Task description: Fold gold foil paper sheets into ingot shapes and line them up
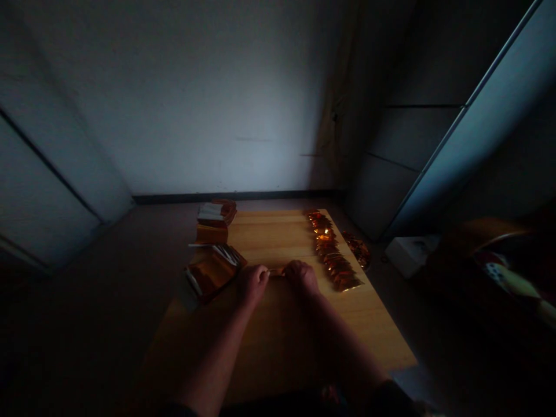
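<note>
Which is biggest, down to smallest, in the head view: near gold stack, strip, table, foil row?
1. Table
2. Near gold stack and foil row: much alike in apparent size, so not ranked against each other
3. Strip, judged by its visible part

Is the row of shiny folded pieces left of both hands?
No, the shiny row lies to the right of the right hand.

Table: pale wood, dim to me at its near end.
Foil row: shiny coppery pieces along the table's right edge.
Large stack: orange-gold sheets at the table's left edge.
Small stack: orange, farther along that edge.
Bundle: white and orange, by the table's far left corner.
</note>
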A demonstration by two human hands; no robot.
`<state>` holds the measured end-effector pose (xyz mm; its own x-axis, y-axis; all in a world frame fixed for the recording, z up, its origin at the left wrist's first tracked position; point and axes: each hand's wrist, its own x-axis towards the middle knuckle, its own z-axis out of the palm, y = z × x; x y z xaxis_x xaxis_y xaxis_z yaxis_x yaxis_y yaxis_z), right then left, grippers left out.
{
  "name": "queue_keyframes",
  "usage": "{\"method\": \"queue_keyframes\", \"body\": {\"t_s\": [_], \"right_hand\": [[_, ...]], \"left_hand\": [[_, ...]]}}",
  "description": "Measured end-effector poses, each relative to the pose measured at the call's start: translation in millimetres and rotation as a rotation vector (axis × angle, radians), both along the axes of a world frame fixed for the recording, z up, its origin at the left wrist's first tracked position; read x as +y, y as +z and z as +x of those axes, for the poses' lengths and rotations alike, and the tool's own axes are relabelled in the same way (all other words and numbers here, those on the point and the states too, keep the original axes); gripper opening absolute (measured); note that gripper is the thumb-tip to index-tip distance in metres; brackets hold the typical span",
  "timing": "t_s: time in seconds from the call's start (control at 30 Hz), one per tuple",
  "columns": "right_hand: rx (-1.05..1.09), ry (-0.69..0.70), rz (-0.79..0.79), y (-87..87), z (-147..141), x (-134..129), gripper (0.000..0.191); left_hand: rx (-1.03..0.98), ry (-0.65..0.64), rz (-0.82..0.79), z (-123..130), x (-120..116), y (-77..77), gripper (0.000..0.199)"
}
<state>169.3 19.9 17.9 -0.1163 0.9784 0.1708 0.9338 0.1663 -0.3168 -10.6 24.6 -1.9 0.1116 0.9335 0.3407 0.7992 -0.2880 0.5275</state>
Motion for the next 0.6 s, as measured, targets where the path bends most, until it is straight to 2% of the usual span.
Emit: {"method": "queue_keyframes", "body": {"t_s": [0.13, 0.3, 0.6], "right_hand": [[-0.099, 0.002, -0.028, 5.9, -2, 1, 0.02], [-0.202, -0.005, -0.007, 3.6, -4, 3, 0.021], [-0.224, 0.004, -0.026, 6.9, -4, 5, 0.013]], "left_hand": [[0.023, 0.026, -0.006, 4, 2, 1.2, 0.015], [0.11, 0.06, 0.007, 10, 2, 4.6, 0.015], [0.087, 0.041, -0.008, 10, 3, 3.8, 0.017]]}}
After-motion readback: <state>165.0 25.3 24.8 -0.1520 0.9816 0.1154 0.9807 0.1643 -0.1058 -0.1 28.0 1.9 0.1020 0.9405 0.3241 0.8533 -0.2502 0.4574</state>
